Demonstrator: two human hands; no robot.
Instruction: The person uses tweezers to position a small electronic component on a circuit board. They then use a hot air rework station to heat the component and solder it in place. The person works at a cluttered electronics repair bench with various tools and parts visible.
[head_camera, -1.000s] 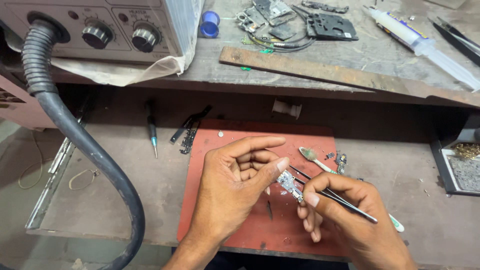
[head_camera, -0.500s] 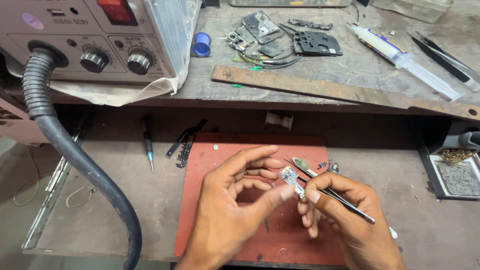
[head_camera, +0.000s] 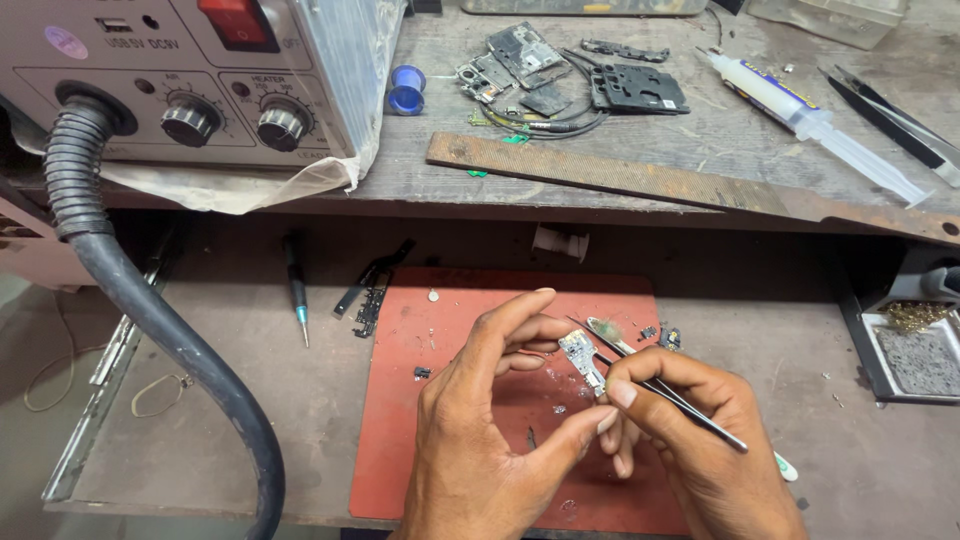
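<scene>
While the left hand (head_camera: 480, 430) pinches a small circuit board (head_camera: 582, 362) above the red work mat (head_camera: 400, 440), the right hand (head_camera: 700, 450) applies tweezers (head_camera: 660, 392) to it.

Left thumb and fingers are closed on the board's lower edge, holding it tilted just above the mat's centre; right fingers (head_camera: 640, 395) are pressed together on the tweezers (tips meet the board, whether they grip a part cannot be told). Judged progress: disassembly appears well advanced, with loose chips lying on the mat, a screwdriver (head_camera: 297, 300) left of the mat, and stripped phone parts (head_camera: 620, 85) on the upper tabletop (head_camera: 700, 150) behind the mat. Board-level work seems unfinished; reassembly remains.
</scene>
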